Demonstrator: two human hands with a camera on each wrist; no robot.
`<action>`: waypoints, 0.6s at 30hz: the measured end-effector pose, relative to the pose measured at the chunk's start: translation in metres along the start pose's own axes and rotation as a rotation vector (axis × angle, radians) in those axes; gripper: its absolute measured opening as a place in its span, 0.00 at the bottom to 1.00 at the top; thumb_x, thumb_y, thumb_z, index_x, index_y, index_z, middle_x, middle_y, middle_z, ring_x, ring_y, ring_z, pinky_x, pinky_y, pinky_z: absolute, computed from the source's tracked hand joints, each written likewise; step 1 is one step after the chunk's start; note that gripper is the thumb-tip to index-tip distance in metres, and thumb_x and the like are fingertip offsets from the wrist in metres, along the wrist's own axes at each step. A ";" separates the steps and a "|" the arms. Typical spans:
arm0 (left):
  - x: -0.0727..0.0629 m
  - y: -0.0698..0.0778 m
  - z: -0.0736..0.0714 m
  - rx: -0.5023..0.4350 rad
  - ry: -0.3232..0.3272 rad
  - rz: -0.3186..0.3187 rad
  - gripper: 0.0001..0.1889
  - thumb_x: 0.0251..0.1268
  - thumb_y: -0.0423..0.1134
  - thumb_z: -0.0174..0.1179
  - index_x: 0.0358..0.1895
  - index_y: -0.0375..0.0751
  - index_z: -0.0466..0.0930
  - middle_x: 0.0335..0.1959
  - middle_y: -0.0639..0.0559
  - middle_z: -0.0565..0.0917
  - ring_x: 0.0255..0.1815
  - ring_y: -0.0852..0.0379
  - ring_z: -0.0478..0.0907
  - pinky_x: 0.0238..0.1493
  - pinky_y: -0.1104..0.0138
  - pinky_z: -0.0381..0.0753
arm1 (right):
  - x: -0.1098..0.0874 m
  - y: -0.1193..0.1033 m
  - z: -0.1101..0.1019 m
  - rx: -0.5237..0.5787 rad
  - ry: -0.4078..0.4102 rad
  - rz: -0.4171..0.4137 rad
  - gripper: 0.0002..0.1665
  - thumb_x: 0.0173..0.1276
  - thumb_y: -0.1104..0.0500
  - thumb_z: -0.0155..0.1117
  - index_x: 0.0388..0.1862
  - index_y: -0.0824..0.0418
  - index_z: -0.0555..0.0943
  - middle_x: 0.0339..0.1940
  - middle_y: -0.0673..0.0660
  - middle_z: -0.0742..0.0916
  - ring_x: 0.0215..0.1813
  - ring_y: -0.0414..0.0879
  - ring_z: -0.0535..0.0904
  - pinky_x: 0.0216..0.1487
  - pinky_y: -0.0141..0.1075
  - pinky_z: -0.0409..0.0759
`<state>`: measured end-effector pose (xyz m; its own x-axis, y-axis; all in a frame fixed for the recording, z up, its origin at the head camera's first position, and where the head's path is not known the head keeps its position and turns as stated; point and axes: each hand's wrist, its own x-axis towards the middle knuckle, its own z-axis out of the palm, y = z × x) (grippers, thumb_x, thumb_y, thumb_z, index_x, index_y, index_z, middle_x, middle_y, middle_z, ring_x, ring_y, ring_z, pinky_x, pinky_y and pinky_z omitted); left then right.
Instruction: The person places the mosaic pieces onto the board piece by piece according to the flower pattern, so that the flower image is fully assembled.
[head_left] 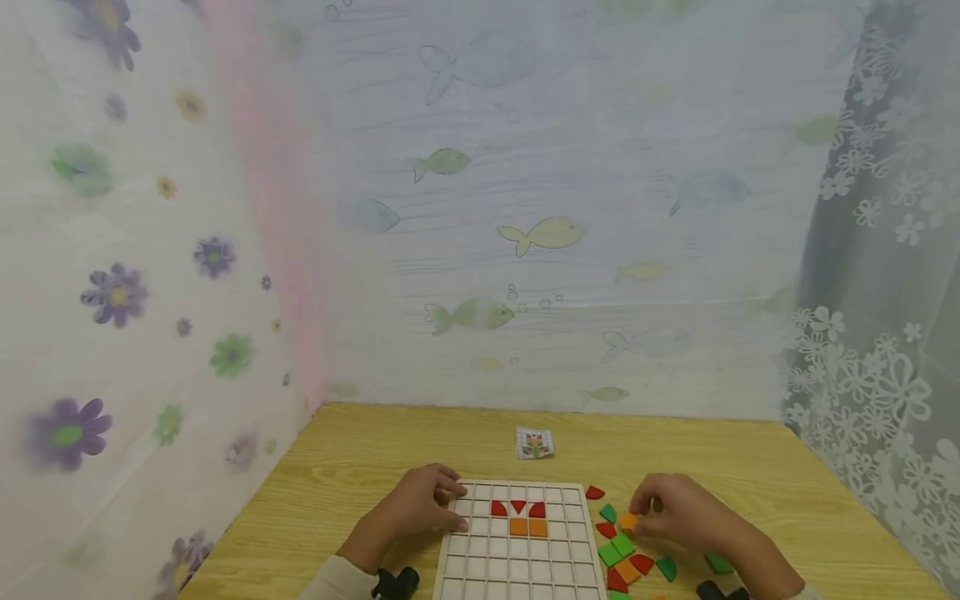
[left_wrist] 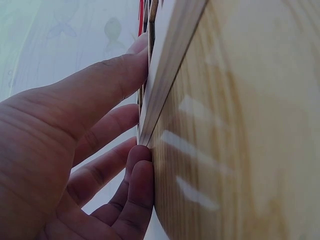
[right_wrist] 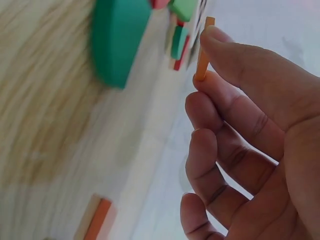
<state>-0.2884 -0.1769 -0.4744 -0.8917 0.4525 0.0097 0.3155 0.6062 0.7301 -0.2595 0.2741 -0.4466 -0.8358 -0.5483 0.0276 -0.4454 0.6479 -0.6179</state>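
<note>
A pale wooden grid board (head_left: 487,568) lies on the table with red curved and triangular pieces (head_left: 498,508) and two orange square tiles (head_left: 518,527) set in its cells. My left hand (head_left: 420,506) rests at the board's upper left corner; in the left wrist view its thumb (left_wrist: 117,75) lies on the board's face and other fingertips touch near the edge. Right of the board, my right hand (head_left: 686,512) pinches an orange tile (right_wrist: 203,52) between thumb and index finger, above loose pieces. The remaining right fingers are loosely bent.
Loose green squares (head_left: 622,545), red quarter pieces (head_left: 595,492) and dark green pieces (head_left: 667,568) lie beside the board's right edge. Behind the board is a small printed pattern card (head_left: 534,443). A fish-patterned curtain (head_left: 555,350) hangs at the table's far edge.
</note>
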 end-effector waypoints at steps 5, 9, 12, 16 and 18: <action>0.000 -0.002 0.000 -0.001 0.001 0.009 0.25 0.54 0.46 0.81 0.55 0.45 0.89 0.67 0.45 0.79 0.58 0.43 0.83 0.54 0.51 0.86 | 0.007 -0.009 0.004 -0.019 0.015 -0.016 0.11 0.66 0.50 0.76 0.44 0.53 0.87 0.40 0.47 0.87 0.36 0.36 0.78 0.33 0.32 0.79; 0.000 -0.001 0.000 0.005 0.005 0.011 0.25 0.53 0.46 0.81 0.55 0.44 0.89 0.66 0.45 0.79 0.57 0.43 0.83 0.54 0.50 0.86 | 0.013 -0.017 0.007 -0.039 0.034 -0.032 0.12 0.66 0.50 0.76 0.44 0.53 0.87 0.39 0.47 0.87 0.36 0.37 0.78 0.33 0.32 0.78; 0.000 0.000 0.001 0.010 0.008 0.006 0.25 0.52 0.46 0.82 0.55 0.44 0.89 0.66 0.45 0.79 0.57 0.43 0.83 0.55 0.50 0.86 | 0.019 -0.023 0.010 -0.058 0.051 -0.062 0.11 0.67 0.51 0.76 0.43 0.53 0.87 0.39 0.47 0.87 0.36 0.36 0.77 0.34 0.32 0.79; 0.000 0.000 0.001 0.008 0.010 -0.001 0.25 0.52 0.46 0.82 0.55 0.44 0.89 0.66 0.46 0.79 0.57 0.43 0.83 0.55 0.50 0.86 | 0.026 -0.029 0.014 -0.087 0.068 -0.068 0.11 0.65 0.50 0.77 0.42 0.53 0.87 0.38 0.46 0.87 0.36 0.34 0.76 0.34 0.31 0.78; -0.001 0.000 0.001 0.004 0.010 -0.002 0.25 0.52 0.46 0.82 0.55 0.44 0.89 0.66 0.45 0.79 0.58 0.43 0.83 0.55 0.50 0.86 | 0.029 -0.032 0.016 -0.098 0.078 -0.068 0.11 0.64 0.49 0.78 0.41 0.52 0.87 0.37 0.45 0.87 0.35 0.34 0.76 0.34 0.31 0.78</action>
<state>-0.2875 -0.1763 -0.4748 -0.8956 0.4445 0.0146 0.3146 0.6098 0.7274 -0.2647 0.2289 -0.4386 -0.8232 -0.5525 0.1306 -0.5283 0.6611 -0.5328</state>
